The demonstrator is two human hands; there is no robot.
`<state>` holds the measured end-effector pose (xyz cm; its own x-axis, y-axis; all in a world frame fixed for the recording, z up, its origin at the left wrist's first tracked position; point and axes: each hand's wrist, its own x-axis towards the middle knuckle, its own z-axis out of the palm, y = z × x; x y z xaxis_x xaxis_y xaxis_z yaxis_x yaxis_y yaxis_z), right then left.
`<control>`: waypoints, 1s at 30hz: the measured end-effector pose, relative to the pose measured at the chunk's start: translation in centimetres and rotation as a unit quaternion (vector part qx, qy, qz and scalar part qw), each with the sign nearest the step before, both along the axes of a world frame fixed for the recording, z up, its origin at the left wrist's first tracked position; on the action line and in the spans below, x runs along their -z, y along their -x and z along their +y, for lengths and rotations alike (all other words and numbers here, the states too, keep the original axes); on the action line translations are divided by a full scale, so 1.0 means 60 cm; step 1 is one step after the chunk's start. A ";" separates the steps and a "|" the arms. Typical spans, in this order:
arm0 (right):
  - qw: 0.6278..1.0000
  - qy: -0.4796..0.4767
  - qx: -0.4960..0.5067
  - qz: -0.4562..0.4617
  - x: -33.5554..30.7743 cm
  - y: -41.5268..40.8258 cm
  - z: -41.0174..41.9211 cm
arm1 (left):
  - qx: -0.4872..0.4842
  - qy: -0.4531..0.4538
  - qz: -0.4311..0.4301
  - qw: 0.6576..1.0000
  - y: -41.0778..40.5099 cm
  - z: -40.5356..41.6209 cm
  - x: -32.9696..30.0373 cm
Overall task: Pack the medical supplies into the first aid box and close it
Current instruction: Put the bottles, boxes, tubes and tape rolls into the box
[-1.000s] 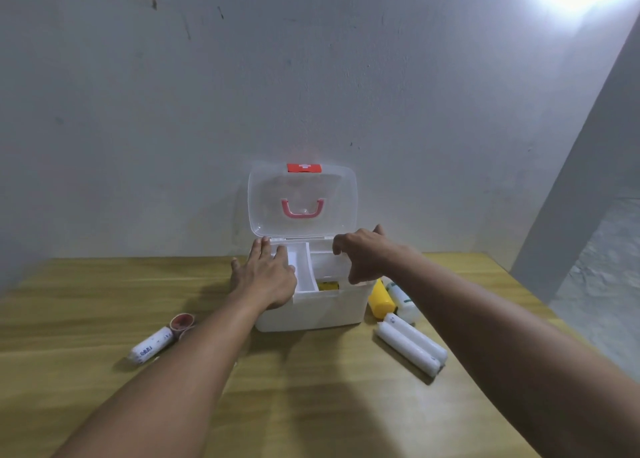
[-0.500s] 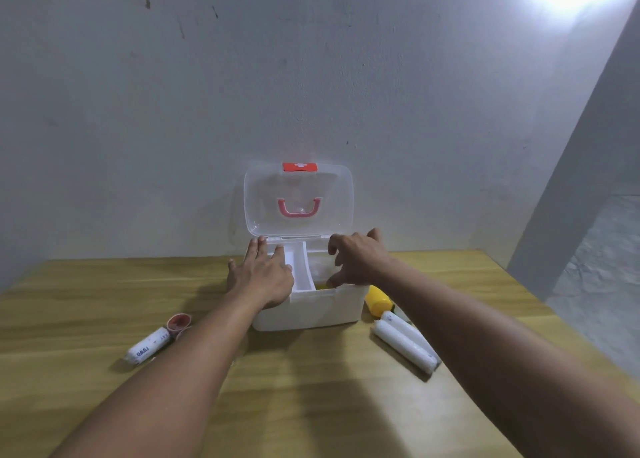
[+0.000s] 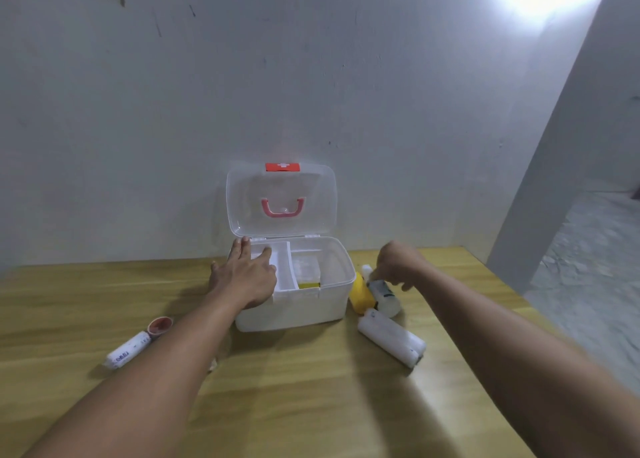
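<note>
The white first aid box [image 3: 311, 310] stands on the wooden table [image 3: 294, 398], its clear lid [image 3: 281, 199] with a pink handle raised against the wall. A white tray and a yellow item [image 3: 309, 285] lie inside. My left hand [image 3: 246, 275] rests flat on the box's left rim, fingers straight. My right hand [image 3: 398, 265] reaches down right of the box, its fingers curled on a white bottle [image 3: 382, 295] that lies beside a yellow bottle [image 3: 358, 293]. Two white rolls [image 3: 391, 341] lie nearer me.
Left of the box lie a white tube [image 3: 126, 350] and a small red-brown round cap [image 3: 160, 324]. A grey wall [image 3: 311, 76] stands directly behind the box. The table's right edge drops to a grey floor [image 3: 588, 267].
My right hand left the inside of the box and moved right and down to the white bottle. My left hand stayed on the box's left rim.
</note>
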<state>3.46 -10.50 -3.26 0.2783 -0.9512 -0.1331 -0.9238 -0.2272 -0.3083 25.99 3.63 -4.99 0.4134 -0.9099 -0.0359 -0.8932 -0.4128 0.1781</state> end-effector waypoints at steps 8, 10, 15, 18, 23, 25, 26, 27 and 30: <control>0.988 -0.111 0.057 -0.094 0.028 0.011 -0.013 | 0.007 0.002 0.008 1.000 -0.004 -0.001 0.002; 0.986 -0.053 0.073 -0.138 0.023 0.015 -0.017 | 0.007 0.003 0.010 1.000 -0.004 -0.002 0.002; 0.937 0.045 0.059 -0.341 -0.048 -0.004 -0.008 | 0.005 0.000 0.014 1.000 -0.006 -0.004 0.004; 0.911 0.068 -0.024 -0.405 -0.085 -0.036 0.009 | 0.003 -0.002 0.016 1.000 -0.005 -0.003 0.003; 0.944 0.148 -0.163 -0.245 -0.088 -0.090 0.041 | 0.003 0.003 0.018 1.000 -0.004 -0.004 0.001; 0.955 0.152 -0.184 -0.176 -0.076 -0.103 0.046 | 0.003 0.004 0.015 1.000 -0.005 -0.004 0.003; 0.961 0.154 -0.185 -0.139 -0.070 -0.108 0.048 | 0.003 0.004 0.015 1.000 -0.006 -0.005 0.004; 0.964 0.159 -0.186 -0.103 -0.064 -0.112 0.049 | 0.003 0.004 0.015 1.000 -0.007 -0.005 0.005; 0.965 0.180 -0.187 -0.020 -0.047 -0.121 0.049 | 0.004 0.003 0.017 1.000 -0.007 -0.006 0.005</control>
<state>10.73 -7.55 -0.45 0.6099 -0.7654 0.2053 -0.7449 -0.6422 -0.1811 26.42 3.27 -5.28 0.4039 -0.9138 -0.0439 -0.8901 -0.4036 0.2116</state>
